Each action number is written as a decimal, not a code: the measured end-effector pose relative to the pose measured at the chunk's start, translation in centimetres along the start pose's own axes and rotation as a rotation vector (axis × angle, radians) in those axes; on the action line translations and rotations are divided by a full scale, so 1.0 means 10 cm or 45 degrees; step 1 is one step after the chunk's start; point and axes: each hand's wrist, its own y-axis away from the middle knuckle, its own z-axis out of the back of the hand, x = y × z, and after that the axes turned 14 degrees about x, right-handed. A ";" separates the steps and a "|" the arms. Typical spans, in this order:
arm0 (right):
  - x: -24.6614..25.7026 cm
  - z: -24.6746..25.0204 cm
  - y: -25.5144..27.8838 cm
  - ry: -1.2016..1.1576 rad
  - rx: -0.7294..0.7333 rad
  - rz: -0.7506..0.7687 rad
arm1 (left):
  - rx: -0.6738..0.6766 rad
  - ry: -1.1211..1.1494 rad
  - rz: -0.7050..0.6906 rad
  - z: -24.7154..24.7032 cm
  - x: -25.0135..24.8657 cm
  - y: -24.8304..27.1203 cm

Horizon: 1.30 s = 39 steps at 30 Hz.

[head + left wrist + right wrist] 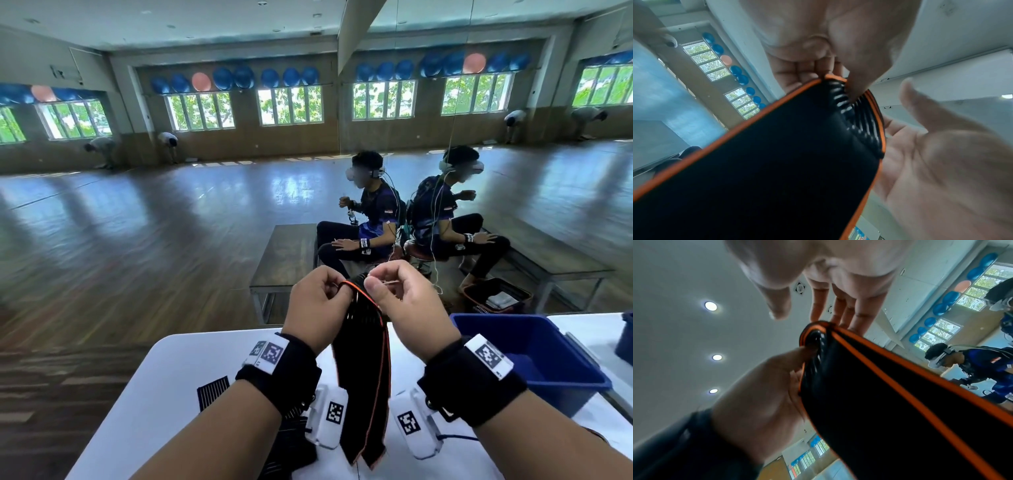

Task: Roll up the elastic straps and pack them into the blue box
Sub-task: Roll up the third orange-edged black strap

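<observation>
Black, orange-edged elastic strap (363, 359) hangs long axis vertical above the surface (178, 370), left of the blue box (534, 356). Left hand (317, 305) and right hand (406, 301) pinch its folded top; right-hand finger contact appears partial.

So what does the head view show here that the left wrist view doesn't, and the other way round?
Only the head view shows the white table, the blue box at its right, another black strap lying flat, and the strap's free ends hanging down. Only the left wrist view shows the glossy ribs on the strap's inner face at the fold. Both show the left hand and right hand holding the orange-edged strap at its top.
</observation>
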 end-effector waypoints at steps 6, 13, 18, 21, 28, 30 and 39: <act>-0.28 -0.24 0.20 -0.012 0.041 -0.015 | -0.138 -0.044 0.077 0.05 -0.05 -0.12; -0.27 -0.35 0.30 -0.066 -0.128 0.197 | -0.029 -0.111 0.217 0.04 0.01 -0.15; -0.36 -0.22 0.21 0.176 -0.222 0.130 | 0.065 0.350 0.223 -0.03 0.02 0.06; -0.46 -0.18 0.18 0.003 -0.216 0.003 | 0.048 0.518 0.124 -0.16 0.07 0.32; -0.40 -0.19 0.19 -0.446 -0.061 -0.054 | 0.139 0.336 -0.046 -0.34 0.13 0.56; -0.35 -0.15 0.19 -0.447 -0.023 -0.049 | 0.178 0.258 -0.063 -0.33 0.12 0.55; -0.82 -0.23 0.49 -0.063 0.094 -0.127 | 0.122 0.269 0.099 -0.33 0.32 0.38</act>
